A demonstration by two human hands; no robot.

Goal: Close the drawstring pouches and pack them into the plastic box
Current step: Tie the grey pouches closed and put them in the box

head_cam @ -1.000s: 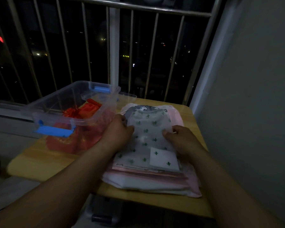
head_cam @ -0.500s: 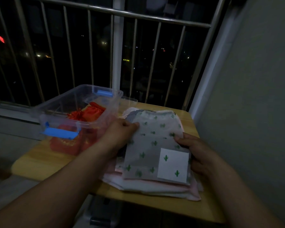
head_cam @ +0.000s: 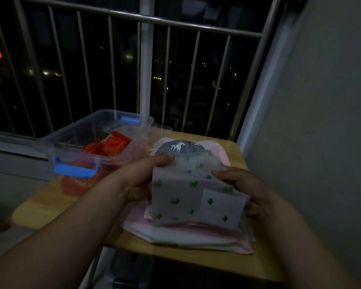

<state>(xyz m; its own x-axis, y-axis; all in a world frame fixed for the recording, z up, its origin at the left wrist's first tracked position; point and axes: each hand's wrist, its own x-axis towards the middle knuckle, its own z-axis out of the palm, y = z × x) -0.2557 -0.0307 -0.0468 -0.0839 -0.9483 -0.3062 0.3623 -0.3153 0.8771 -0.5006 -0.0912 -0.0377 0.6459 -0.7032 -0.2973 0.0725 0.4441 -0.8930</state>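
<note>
A frosted pouch with green cactus prints (head_cam: 188, 197) is held up over a stack of pink and white pouches (head_cam: 188, 236) on the table. My left hand (head_cam: 142, 176) pinches its top left edge, thumb on top. My right hand (head_cam: 246, 190) grips its right edge. A grey pouch with a white horse print (head_cam: 178, 147) lies on the stack behind it. The clear plastic box (head_cam: 75, 151) with blue latches stands at the left and holds red pouches (head_cam: 111, 146).
The small wooden table (head_cam: 236, 147) stands against a grey wall on the right and a metal railing (head_cam: 175, 24) at the back. More red pouches show through the box's front wall (head_cam: 77, 184). The table's near edge is close to my forearms.
The cactus pouch has been lifted off the stack and drawn toward me, uncovering the grey horse pouch. Both hands moved with it and now hold its upper edges.
</note>
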